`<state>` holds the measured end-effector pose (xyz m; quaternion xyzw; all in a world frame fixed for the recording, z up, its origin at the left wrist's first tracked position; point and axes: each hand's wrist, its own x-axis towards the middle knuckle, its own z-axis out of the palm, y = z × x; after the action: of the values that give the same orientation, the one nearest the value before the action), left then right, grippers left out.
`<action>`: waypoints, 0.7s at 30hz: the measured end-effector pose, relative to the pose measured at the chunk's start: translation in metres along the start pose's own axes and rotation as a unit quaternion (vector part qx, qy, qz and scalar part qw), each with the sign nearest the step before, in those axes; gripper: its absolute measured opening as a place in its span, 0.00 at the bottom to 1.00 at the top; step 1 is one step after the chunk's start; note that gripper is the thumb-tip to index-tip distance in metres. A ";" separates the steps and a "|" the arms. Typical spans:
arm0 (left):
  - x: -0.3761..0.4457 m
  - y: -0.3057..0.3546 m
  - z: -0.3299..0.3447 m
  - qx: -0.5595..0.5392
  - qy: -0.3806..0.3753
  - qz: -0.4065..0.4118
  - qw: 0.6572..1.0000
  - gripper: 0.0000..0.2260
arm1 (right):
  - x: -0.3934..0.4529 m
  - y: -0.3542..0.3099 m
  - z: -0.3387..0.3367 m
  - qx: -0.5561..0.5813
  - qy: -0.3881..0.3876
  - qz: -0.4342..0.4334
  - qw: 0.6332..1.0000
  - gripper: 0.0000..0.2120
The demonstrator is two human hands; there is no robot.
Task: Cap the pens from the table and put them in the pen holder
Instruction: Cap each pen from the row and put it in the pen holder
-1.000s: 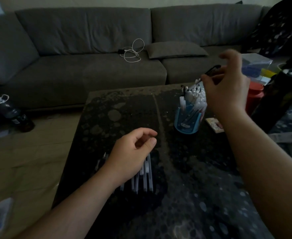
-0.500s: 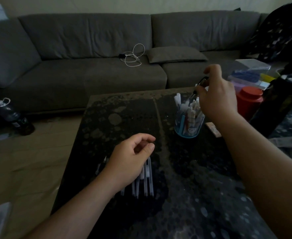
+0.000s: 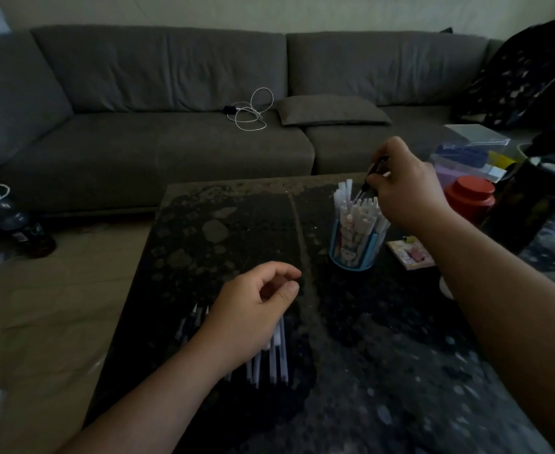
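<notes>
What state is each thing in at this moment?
Pen holder: upright, crowded with pens.
Dark pen: pinched by right hand, tip down over the holder.
Pens on table: lying side by side.
Left hand: loosely curled above them, holding nothing.

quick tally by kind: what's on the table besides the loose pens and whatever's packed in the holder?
Pen holder: 1
Pen held by the right hand, tip lowered among the holder's pens: 1
Red lidded canister: 1
Small patterned card or pad: 1
Dark tumbler at the right edge: 1
Total: 5
The left hand holds nothing, over the loose pens.
</notes>
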<state>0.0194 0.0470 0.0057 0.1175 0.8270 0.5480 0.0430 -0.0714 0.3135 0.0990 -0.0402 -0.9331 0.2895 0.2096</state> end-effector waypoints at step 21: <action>0.000 0.007 0.003 0.021 -0.011 -0.011 1.000 0.07 | -0.006 -0.001 0.005 -0.019 0.087 -0.021 0.996 0.19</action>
<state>0.0215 0.0525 0.0112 0.1158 0.8392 0.5284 0.0558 -0.0679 0.3085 0.0938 -0.0492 -0.9173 0.2628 0.2950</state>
